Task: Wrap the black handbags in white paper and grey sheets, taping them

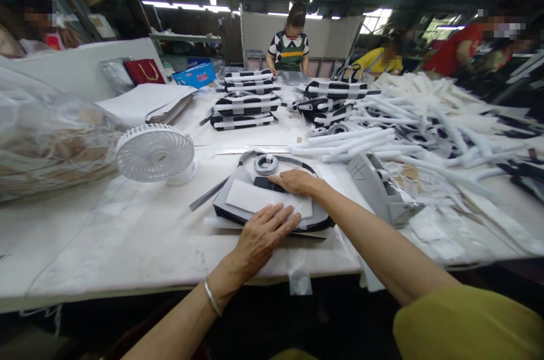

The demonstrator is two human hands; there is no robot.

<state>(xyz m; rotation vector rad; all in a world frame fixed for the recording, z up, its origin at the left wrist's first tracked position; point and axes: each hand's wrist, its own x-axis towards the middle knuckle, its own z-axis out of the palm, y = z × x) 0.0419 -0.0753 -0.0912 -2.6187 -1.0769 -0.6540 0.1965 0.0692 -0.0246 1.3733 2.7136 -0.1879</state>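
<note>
A grey bag with black trim (pixel 221 206) lies flat on the table in front of me. Across it rests a folded white padding sheet (pixel 250 197). My left hand (pixel 266 231) presses on the sheet's lower edge, palm down with the fingers spread. My right hand (pixel 295 182) is over the upper part of the bag, its fingers bent together at a black tab (pixel 266 182); part of the tab is hidden under them. Just above sits a grey coiled strap (pixel 266 164) tied with a white band. A dark grey strap (pixel 208 194) sticks out to the left.
A white fan (pixel 155 154) stands left, near a large clear plastic bag (pixel 51 127). Wrapped bags (pixel 244 105) are stacked farther back. White padded tubes (pixel 352 142) and a grey holder (pixel 374 190) occupy the right. Co-workers (pixel 289 45) are across the table.
</note>
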